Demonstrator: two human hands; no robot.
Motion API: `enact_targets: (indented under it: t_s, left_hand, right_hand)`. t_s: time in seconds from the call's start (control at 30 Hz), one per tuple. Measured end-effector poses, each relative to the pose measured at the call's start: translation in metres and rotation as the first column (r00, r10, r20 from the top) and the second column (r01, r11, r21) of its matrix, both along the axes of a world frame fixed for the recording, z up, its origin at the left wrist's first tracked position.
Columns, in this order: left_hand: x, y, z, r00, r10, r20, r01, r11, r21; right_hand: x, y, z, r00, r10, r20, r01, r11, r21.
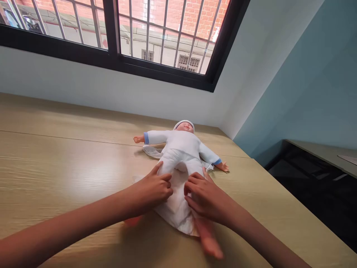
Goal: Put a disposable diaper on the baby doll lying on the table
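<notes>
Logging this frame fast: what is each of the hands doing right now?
Left hand: fingers curled, gripping the white cloth at the doll's hips.
Right hand: curled, pressing the same cloth.

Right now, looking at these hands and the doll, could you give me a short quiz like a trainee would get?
1. True or false: the doll lies face up on the wooden table.
2. What do the left hand and right hand press on? A) white diaper B) a book C) a cup
3. What covers the doll's head?

Key: 1 true. 2 A. 3 A white cap.
</notes>
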State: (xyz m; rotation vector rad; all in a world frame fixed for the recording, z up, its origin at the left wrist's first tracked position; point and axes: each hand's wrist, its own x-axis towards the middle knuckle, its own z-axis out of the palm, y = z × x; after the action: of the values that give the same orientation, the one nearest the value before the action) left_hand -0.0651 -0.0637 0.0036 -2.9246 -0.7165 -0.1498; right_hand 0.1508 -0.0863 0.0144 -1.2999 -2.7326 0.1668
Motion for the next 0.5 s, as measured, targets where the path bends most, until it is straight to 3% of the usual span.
enact_targets:
  t_s: [0.13,0.23,0.5]
  left_hand:
    - [-0.015,0.014,-0.014,0.988,-0.134,0.077,0.126,0.988,0.093]
    - [-0.025,0.02,-0.021,0.97,-0.215,0.118,0.208,0.976,0.064]
    - [-0.028,0.021,-0.036,0.93,-0.203,0.305,0.194,0.979,0.059]
  right_hand:
    - [0.02,0.007,0.002,0.999,0.048,0.02,-0.047,0.998,-0.033]
    - [0.031,0.008,-0.002,0.998,0.064,-0.023,-0.065,0.997,-0.042]
    - [0.03,-0.003,-0.024,0.998,-0.018,-0.066,0.015,0.999,-0.044]
